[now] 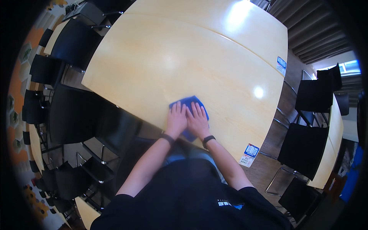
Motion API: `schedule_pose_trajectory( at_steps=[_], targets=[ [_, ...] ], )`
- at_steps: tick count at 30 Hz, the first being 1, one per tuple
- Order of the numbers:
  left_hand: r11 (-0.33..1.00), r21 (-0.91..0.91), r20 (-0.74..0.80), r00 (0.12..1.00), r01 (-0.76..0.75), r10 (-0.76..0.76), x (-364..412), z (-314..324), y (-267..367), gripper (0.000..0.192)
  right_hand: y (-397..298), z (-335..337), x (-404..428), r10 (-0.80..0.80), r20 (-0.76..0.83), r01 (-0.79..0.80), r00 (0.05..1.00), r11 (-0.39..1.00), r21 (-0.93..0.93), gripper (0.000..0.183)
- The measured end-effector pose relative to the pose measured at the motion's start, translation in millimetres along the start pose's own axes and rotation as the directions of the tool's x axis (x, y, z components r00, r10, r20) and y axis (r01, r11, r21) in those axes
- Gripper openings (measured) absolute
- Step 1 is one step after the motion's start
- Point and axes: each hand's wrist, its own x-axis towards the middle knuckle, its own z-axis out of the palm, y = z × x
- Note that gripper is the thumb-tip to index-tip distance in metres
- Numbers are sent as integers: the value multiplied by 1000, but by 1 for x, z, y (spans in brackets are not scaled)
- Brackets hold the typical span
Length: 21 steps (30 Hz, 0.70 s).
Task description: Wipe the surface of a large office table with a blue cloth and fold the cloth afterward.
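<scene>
A folded blue cloth lies on the pale wood-look tabletop, close to its near edge. Pressed flat on it are my left hand and, beside that, my right hand, with the fingers pointing away from me. Both hands hold the cloth down against the table, thumbs near each other. Part of the cloth shows past my fingertips and another part below, between my wrists. Its middle is hidden under my palms. Each wrist wears a dark band.
A seam divides this table from another. Two printed stickers, one at the near right corner and one by the seam, bear writing. Black chairs stand left and right. A grey curtain hangs at upper right.
</scene>
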Motion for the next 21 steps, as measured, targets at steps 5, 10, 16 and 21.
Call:
schedule_pose_trajectory(
  at_steps=[5,10,16,21],
  targets=[
    [985,-114,199,969,-129,149,19,-32,-40,54,-29,-8,-17,22,91,-25,996,999,25,69],
    [976,-171,338,923,-132,184,53,-76,-54,38,-47,10,1,98,67,-98,993,995,3,77],
    [952,-296,88,990,-82,113,72,-106,-83,34,-61,36,72,14,49,-14,999,1000,5,80],
    [957,-281,-9,997,77,-82,82,-114,-111,35,-61,65,162,19,76,-13,997,997,-79,69]
  ],
)
